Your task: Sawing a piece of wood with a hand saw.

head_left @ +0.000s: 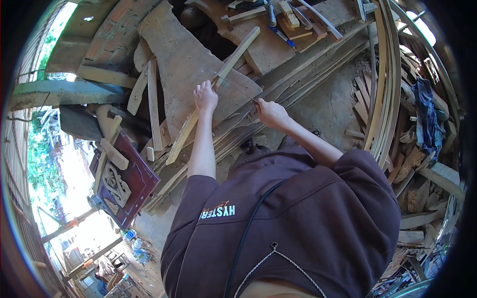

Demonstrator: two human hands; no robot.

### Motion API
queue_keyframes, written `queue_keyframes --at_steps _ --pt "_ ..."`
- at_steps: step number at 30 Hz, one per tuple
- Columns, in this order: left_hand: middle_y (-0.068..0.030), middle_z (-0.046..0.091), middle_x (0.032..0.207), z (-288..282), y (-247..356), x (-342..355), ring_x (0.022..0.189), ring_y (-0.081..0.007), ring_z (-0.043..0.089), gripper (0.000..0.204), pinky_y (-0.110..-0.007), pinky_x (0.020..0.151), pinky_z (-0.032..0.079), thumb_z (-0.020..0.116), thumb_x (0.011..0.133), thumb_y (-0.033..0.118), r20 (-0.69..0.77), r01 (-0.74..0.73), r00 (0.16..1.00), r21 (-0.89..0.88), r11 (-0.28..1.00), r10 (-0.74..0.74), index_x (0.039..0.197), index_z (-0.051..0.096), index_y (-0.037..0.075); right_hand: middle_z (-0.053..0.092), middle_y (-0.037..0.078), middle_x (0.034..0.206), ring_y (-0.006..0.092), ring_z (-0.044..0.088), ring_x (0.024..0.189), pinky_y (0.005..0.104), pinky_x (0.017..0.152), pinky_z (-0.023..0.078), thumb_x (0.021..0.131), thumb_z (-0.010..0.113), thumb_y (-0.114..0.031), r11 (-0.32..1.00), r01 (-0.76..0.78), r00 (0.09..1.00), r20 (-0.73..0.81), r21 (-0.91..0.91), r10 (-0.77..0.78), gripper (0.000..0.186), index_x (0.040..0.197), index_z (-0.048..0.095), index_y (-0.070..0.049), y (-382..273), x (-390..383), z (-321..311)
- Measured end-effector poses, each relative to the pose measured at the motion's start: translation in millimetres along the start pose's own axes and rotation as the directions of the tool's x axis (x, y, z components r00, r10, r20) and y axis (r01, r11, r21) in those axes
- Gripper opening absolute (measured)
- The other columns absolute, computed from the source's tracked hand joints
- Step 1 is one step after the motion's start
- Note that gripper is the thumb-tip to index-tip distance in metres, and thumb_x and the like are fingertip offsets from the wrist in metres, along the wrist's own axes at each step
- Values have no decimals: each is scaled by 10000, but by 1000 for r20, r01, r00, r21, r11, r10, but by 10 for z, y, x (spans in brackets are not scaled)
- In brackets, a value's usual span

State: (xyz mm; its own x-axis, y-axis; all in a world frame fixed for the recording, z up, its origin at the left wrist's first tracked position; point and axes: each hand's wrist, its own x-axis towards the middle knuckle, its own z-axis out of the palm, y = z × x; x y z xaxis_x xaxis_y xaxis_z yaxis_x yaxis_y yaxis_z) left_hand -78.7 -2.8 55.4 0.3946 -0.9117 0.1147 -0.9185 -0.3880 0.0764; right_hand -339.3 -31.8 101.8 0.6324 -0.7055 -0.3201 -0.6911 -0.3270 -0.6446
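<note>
A long, pale wooden strip (239, 52) lies slantwise across a broad wooden slab (184, 64). My left hand (205, 97) is closed over the strip near its middle, pressing it to the slab. In my right hand (272, 115), the fingers are wrapped round the handle of a thin-bladed tool that looks like a handsaw (239, 91). Its narrow blade points up and left, and its tip reaches the strip just beyond my left hand. Whether the blade has cut into the wood is too small to tell.
Hand tools and a blue pen-like item (284, 37) lie on boards beyond the slab. Long planks (318, 67) are stacked along its near right side. At left, a dark red panel (139, 181) carries carved wood (115, 186). Wood scraps (412, 159) pile up at right.
</note>
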Motion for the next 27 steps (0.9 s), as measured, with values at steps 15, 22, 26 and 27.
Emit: queue_keyframes --at_steps 15,22,26,27 --pt "-68 645 1004 -38 3 -4 1032 -261 564 166 -427 880 412 609 853 233 -44 17 999 30 999 -16 950 601 98 655 259 818 441 642 777 533 679 499 957 440 -262 998 64 993 -98 28 -61 262 1050 542 -40 -54 517 327" --pt "-78 648 1011 -80 48 3 1031 -270 565 156 -430 890 412 596 846 187 -33 -10 999 -26 1000 10 969 609 91 662 253 837 444 644 801 544 699 496 964 410 -253 998 26 999 -41 -62 -29 247 1010 519 -36 12 230 73" --pt "-89 644 991 -57 72 25 1017 -278 568 141 -424 882 416 592 827 153 -66 -44 997 7 999 44 946 602 77 659 265 842 436 647 819 552 732 488 975 384 -264 998 56 994 -95 -11 -57 272 1017 518 -31 -206 748 182" --pt "-92 642 987 -55 81 12 1013 -279 569 140 -422 881 417 591 821 145 -56 -44 997 6 999 44 943 599 75 659 269 846 434 648 826 554 743 485 978 376 -265 999 41 996 -84 -3 -41 279 1020 518 -29 -226 801 229"
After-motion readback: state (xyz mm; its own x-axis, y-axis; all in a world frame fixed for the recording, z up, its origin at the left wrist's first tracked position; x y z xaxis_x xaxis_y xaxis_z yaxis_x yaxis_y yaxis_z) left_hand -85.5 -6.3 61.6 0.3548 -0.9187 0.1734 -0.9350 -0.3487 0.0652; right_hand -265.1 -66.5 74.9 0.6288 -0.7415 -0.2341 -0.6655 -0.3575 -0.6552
